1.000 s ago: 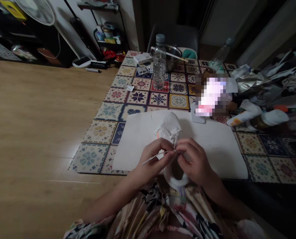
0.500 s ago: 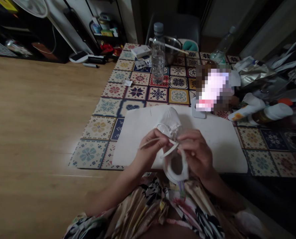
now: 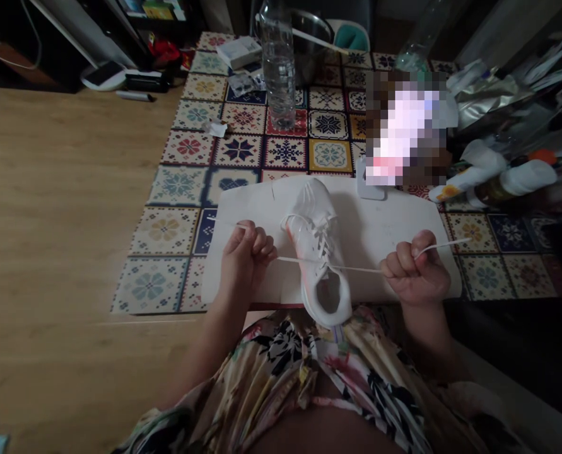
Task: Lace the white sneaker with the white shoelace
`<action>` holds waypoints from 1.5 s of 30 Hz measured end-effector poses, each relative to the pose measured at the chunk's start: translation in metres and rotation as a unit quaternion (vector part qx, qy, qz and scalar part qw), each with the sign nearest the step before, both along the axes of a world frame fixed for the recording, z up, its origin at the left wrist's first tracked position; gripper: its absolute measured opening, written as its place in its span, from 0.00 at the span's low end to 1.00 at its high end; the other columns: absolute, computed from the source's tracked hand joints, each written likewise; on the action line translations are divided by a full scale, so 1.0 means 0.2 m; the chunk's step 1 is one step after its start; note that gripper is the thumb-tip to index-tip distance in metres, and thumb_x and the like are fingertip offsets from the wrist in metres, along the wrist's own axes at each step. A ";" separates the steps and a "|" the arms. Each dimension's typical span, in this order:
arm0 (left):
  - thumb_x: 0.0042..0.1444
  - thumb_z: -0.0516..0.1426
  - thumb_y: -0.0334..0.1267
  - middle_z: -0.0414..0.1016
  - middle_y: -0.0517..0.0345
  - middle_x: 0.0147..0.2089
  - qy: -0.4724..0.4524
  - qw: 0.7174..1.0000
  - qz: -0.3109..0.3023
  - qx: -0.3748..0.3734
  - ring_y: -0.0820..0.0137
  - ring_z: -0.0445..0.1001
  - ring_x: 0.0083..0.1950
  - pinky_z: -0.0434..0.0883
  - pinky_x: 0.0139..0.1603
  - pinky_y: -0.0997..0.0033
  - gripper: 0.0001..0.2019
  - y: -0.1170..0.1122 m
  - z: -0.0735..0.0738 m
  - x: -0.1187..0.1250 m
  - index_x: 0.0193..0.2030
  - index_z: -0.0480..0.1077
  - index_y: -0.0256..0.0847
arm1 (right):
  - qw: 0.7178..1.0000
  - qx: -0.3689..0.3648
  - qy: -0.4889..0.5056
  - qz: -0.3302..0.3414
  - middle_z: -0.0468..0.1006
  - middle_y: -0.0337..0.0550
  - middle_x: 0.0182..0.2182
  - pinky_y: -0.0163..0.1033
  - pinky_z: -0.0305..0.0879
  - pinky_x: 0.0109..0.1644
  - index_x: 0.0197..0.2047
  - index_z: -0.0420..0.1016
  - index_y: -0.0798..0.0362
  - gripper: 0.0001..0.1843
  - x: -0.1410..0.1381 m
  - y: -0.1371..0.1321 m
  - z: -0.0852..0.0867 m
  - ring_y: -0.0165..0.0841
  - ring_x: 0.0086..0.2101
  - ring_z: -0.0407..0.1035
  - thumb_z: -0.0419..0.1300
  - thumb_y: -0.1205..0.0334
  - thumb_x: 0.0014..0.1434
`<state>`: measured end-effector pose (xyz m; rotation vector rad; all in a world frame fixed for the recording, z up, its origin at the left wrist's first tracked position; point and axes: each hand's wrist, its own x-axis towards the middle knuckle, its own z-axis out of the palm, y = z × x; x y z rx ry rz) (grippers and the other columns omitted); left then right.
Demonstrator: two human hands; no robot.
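Observation:
A white sneaker (image 3: 316, 236) lies on a white sheet (image 3: 361, 246), toe pointing away from me and heel over the table's near edge. My left hand (image 3: 248, 255) is closed in a fist round one end of the white shoelace (image 3: 292, 259), left of the shoe. To the right, my right hand (image 3: 417, 270) grips the other end in a fist. Between the fists the lace runs taut across the shoe's throat, crossing near the top eyelets. A loose tip sticks out past each hand. Lower down, crisscrossed lacing shows on the tongue.
Beyond the sheet, on the patterned tabletop (image 3: 176, 183), stand a clear plastic bottle (image 3: 279, 75) and a metal pot (image 3: 309, 53). A pixelated bright area (image 3: 401, 135) covers something behind a small white item (image 3: 371, 183). Bottles (image 3: 512, 183) and bags crowd the right side.
My hands were together above the shoe's opening, working the lace. They have moved apart to either side, pulling the lace straight. The camera's view has tilted down slightly.

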<state>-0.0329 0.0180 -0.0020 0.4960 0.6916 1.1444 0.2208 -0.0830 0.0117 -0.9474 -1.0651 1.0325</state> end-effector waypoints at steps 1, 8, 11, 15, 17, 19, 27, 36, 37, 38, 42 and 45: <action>0.56 0.65 0.38 0.52 0.70 0.18 0.008 1.000 0.001 0.012 0.80 0.53 0.18 0.56 0.19 0.82 0.15 0.00 0.00 0.00 0.29 0.60 0.41 | 1.000 0.002 0.010 0.015 0.45 0.25 0.14 0.33 0.46 0.17 0.31 0.60 0.43 0.14 0.00 -0.01 0.00 0.25 0.12 0.37 0.58 0.47 0.62; 0.54 0.64 0.51 0.52 0.72 0.17 0.089 0.975 -0.173 0.107 0.80 0.50 0.17 0.53 0.19 0.81 0.18 0.00 0.00 -0.05 0.32 0.64 0.41 | 0.990 0.012 -0.124 0.069 0.63 0.35 0.21 0.36 0.58 0.25 0.25 0.62 0.49 0.20 -0.05 -0.02 0.06 0.29 0.22 0.60 0.56 0.51 0.66; 0.60 0.57 0.56 0.55 0.69 0.16 0.192 0.934 -0.243 0.180 0.79 0.52 0.16 0.51 0.18 0.79 0.19 0.00 0.01 -0.08 0.34 0.69 0.39 | 0.957 -0.019 -0.285 0.039 0.70 0.41 0.27 0.38 0.64 0.35 0.27 0.67 0.51 0.18 -0.09 0.00 0.08 0.32 0.31 0.67 0.53 0.55 0.68; 0.63 0.56 0.45 0.61 0.66 0.17 0.390 0.835 -0.272 0.278 0.78 0.56 0.18 0.51 0.19 0.79 0.13 0.00 0.06 -0.08 0.35 0.75 0.39 | 0.907 -0.067 -0.413 0.042 0.72 0.38 0.29 0.35 0.64 0.36 0.33 0.70 0.51 0.11 -0.14 0.02 0.09 0.30 0.31 0.68 0.54 0.58 0.68; 0.60 0.58 0.38 0.65 0.65 0.18 0.432 0.793 -0.280 0.327 0.78 0.58 0.18 0.52 0.19 0.79 0.09 0.00 0.08 -0.08 0.32 0.76 0.39 | 0.897 -0.084 -0.431 0.058 0.74 0.37 0.28 0.33 0.64 0.34 0.36 0.71 0.50 0.09 -0.14 0.02 0.09 0.29 0.29 0.68 0.54 0.58 0.67; 0.60 0.57 0.36 0.68 0.65 0.18 0.434 0.771 -0.309 0.350 0.78 0.62 0.18 0.56 0.20 0.79 0.08 0.00 0.08 -0.08 0.32 0.77 0.40 | 0.896 -0.085 -0.430 0.076 0.76 0.38 0.30 0.34 0.65 0.35 0.38 0.73 0.50 0.08 -0.12 0.02 0.09 0.30 0.31 0.70 0.55 0.58 0.67; 0.58 0.60 0.37 0.76 0.58 0.30 0.387 0.784 -0.327 0.359 0.72 0.71 0.31 0.66 0.34 0.76 0.06 0.06 0.05 -0.12 0.32 0.75 0.39 | 0.932 -0.070 -0.317 0.158 0.74 0.38 0.29 0.37 0.67 0.38 0.32 0.74 0.50 0.11 -0.02 0.03 0.10 0.30 0.32 0.70 0.60 0.55 0.64; 0.53 0.65 0.49 0.79 0.52 0.38 0.111 0.921 -0.308 0.212 0.66 0.76 0.42 0.71 0.48 0.64 0.14 -0.02 0.05 0.02 0.30 0.73 0.39 | 0.988 -0.049 -0.054 0.139 0.82 0.41 0.37 0.52 0.70 0.53 0.33 0.76 0.47 0.12 -0.20 0.05 0.01 0.37 0.44 0.75 0.64 0.48 0.60; 0.52 0.66 0.49 0.79 0.53 0.37 0.101 0.927 -0.305 0.194 0.66 0.76 0.41 0.71 0.47 0.64 0.15 -0.03 0.03 0.04 0.30 0.73 0.39 | 0.990 -0.050 -0.037 0.124 0.81 0.40 0.35 0.50 0.71 0.51 0.33 0.76 0.47 0.12 -0.22 0.06 0.00 0.36 0.41 0.76 0.64 0.48 0.59; 0.50 0.67 0.50 0.78 0.54 0.34 0.093 0.934 -0.296 0.179 0.67 0.76 0.38 0.71 0.44 0.66 0.16 -0.04 0.02 0.06 0.30 0.73 0.39 | 0.993 -0.052 -0.019 0.102 0.81 0.39 0.32 0.48 0.72 0.47 0.32 0.77 0.48 0.13 -0.25 0.06 -0.01 0.35 0.37 0.75 0.65 0.47 0.58; 0.44 0.70 0.49 0.73 0.60 0.25 0.056 0.962 -0.239 0.121 0.73 0.70 0.28 0.68 0.34 0.73 0.18 -0.06 0.00 0.13 0.26 0.71 0.37 | 0.996 -0.062 0.059 0.021 0.73 0.35 0.22 0.37 0.67 0.29 0.27 0.75 0.49 0.16 -0.31 0.07 -0.03 0.29 0.24 0.68 0.69 0.46 0.52; 0.44 0.71 0.47 0.70 0.62 0.22 0.028 0.970 -0.220 0.102 0.76 0.67 0.26 0.65 0.31 0.75 0.18 -0.06 -0.01 0.15 0.24 0.70 0.37 | 0.992 -0.062 0.109 0.011 0.69 0.32 0.19 0.33 0.60 0.25 0.24 0.74 0.50 0.17 -0.33 0.08 -0.04 0.27 0.22 0.63 0.71 0.48 0.50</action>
